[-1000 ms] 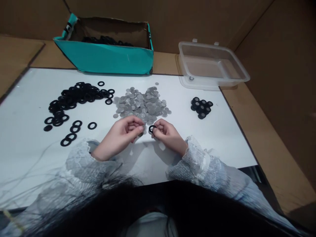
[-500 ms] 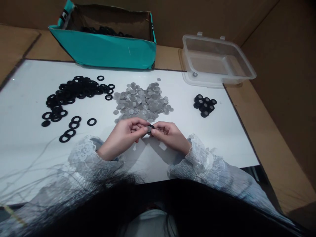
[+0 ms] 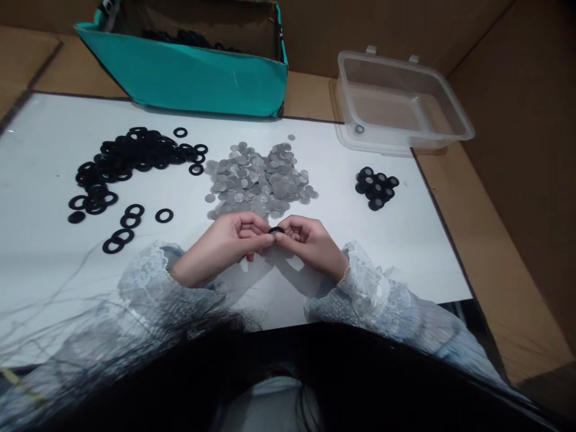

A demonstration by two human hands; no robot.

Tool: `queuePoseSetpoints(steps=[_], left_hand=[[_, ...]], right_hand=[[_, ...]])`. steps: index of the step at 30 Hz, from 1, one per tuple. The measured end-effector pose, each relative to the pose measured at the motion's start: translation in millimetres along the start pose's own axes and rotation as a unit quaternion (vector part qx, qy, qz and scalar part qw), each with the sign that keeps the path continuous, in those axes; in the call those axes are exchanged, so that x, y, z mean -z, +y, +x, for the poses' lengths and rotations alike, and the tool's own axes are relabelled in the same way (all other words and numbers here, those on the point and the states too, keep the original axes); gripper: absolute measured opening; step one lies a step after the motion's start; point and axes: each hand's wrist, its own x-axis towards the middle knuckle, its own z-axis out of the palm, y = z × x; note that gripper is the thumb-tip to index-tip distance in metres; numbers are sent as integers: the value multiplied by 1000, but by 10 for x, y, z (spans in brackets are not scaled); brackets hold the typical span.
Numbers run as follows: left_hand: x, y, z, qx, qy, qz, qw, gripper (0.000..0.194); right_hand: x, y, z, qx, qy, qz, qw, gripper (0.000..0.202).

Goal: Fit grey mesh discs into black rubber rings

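Black ring (image 3: 276,229) between both hands (image 3: 227,245) (image 3: 312,245)

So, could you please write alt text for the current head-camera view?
The left hand and right hand together pinch a black ring over a white tabletop. Beyond lies a heap of grey discs, with a pile of black rings left and a cluster of grey-centred pieces right. A teal box and a clear container stand behind.

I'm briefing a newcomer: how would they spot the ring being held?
On the white tabletop, find the grey disc pile. At its near side, the left hand and right hand pinch the black ring, the only one held.
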Motion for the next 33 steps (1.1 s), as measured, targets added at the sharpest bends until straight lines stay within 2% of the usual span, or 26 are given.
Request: queuePoseSetpoints(steps=[4,11,15,18,20,22,26,28,33], left_hand=[[-17,20,-26,-12,32,21,999,20],[-55,91,-86,-21,100,50,994,18],[-93,60,-70,-28,110,72,991,21],[-123,7,-43,-45,114,36,992,22],[-143,-23,-37,-52,124,3,991,24],[-157,-45,-47,-58,132,-7,989,25],[-159,-71,-81,-98,132,53,985,18],[-153,-77,-83,-106,127,56,985,18],[-148,-67,-49,-54,114,-43,991,23]], right_hand=[[-5,1,-21,-3,-8,-12,1000,30],[20,-6,-12,-36,31,47,998,27],[-10,13,-15,-33,60,66,995,32],[-49,36,-14,-13,76,90,993,33],[-53,49,-11,-4,70,97,993,31],[-30,55,-8,-10,35,86,996,29],[46,44,-2,-16,-42,11,999,29],[64,34,3,0,-40,-9,999,29],[38,21,15,29,10,7,1000,31]])
